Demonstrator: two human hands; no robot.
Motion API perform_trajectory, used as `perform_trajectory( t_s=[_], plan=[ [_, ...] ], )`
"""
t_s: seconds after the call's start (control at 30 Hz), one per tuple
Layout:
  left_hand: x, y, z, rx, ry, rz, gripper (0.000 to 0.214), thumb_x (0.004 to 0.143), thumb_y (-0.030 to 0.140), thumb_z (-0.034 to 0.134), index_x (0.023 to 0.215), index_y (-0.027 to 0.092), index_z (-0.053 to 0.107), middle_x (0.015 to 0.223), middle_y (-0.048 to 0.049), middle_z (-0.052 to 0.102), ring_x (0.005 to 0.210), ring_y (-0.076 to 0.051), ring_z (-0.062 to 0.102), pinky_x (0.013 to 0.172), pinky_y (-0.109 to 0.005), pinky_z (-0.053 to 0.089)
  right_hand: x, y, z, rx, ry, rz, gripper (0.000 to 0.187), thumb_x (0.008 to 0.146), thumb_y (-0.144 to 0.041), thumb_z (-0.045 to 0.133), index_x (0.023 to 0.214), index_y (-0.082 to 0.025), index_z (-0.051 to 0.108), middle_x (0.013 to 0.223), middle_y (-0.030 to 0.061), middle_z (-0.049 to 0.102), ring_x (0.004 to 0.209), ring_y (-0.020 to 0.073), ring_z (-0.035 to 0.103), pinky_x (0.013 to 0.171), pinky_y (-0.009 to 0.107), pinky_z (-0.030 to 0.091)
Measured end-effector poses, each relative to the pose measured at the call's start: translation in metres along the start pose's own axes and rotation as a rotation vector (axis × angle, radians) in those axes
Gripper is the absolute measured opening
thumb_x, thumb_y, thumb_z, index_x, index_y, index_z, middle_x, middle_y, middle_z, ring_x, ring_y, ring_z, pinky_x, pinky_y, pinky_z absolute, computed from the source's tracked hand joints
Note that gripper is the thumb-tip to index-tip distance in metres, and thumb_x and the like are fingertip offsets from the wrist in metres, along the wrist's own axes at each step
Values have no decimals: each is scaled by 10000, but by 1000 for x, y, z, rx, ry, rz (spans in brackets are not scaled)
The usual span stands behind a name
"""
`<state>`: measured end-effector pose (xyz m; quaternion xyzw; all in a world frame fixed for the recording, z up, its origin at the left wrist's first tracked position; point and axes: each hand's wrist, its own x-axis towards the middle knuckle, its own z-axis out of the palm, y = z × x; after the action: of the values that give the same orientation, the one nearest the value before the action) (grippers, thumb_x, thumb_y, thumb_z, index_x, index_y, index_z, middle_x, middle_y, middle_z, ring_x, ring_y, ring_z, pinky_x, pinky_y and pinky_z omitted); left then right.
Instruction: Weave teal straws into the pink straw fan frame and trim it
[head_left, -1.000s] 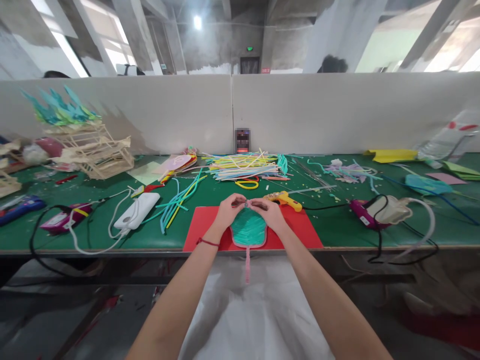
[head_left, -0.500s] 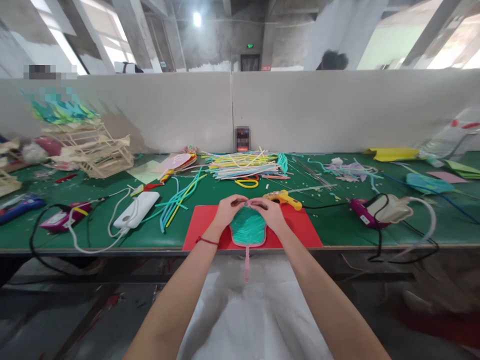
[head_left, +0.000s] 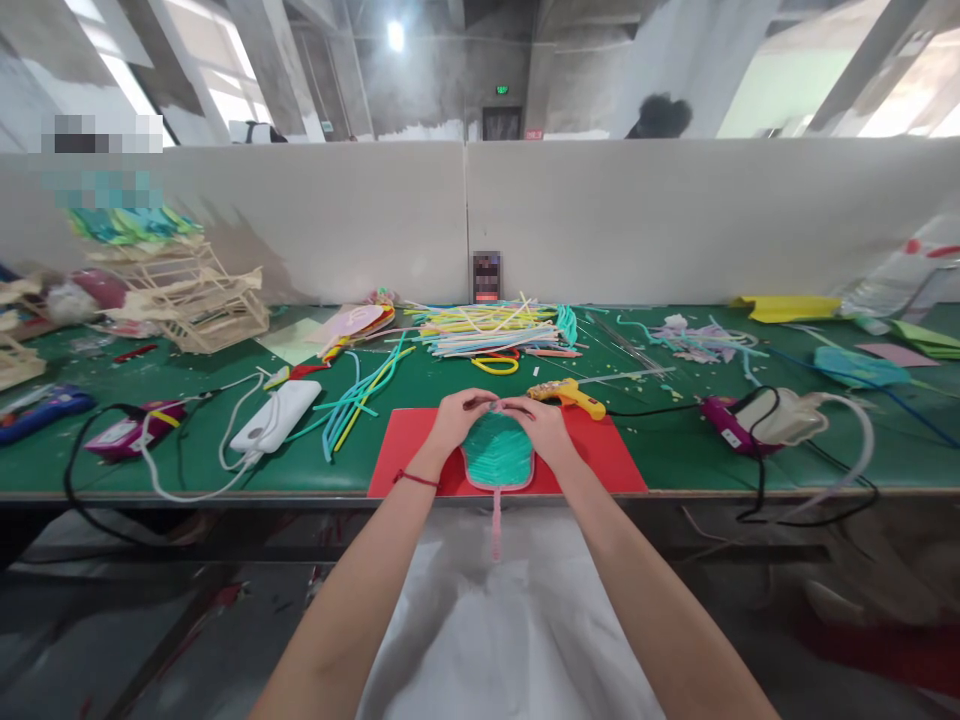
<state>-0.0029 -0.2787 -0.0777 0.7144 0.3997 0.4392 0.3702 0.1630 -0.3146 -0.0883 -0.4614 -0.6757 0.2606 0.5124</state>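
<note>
Fingers of the left hand point(head_left: 452, 420) and right hand point(head_left: 546, 424) are pinching the far edge of a teal fan-shaped piece point(head_left: 498, 458), which is sitting just nearer than them over a red sheet point(head_left: 604, 455). They're covering that edge, so whatever's between the fingertips is staying too tiny to make out.

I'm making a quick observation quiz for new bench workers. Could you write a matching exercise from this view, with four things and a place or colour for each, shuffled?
Things
1. Teal piece with pink edging
2. Glue gun
3. Thin wristband
4. Box with a cable

Places and colours
A. Red, round the left wrist
B. White, left of the red sheet
C. Yellow, just beyond the right hand
D. At the fingertips of the right hand and left hand

Right pairs: 1-D, 2-C, 3-A, 4-B
</note>
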Motion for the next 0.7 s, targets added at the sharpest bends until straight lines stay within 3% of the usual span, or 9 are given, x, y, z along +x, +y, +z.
perform_trajectory(
  t_s=[0.7],
  plan=[
    [-4,3,4,-85,-70,25,226,692,255,658,886,137,662,920,-83,705,849,-180,656,795,-294,523,1,7,-2,-33,51,-3,154,779,-295,576,815,-249,719,858,3,727,825,196,659,803,305,499]
  ],
)
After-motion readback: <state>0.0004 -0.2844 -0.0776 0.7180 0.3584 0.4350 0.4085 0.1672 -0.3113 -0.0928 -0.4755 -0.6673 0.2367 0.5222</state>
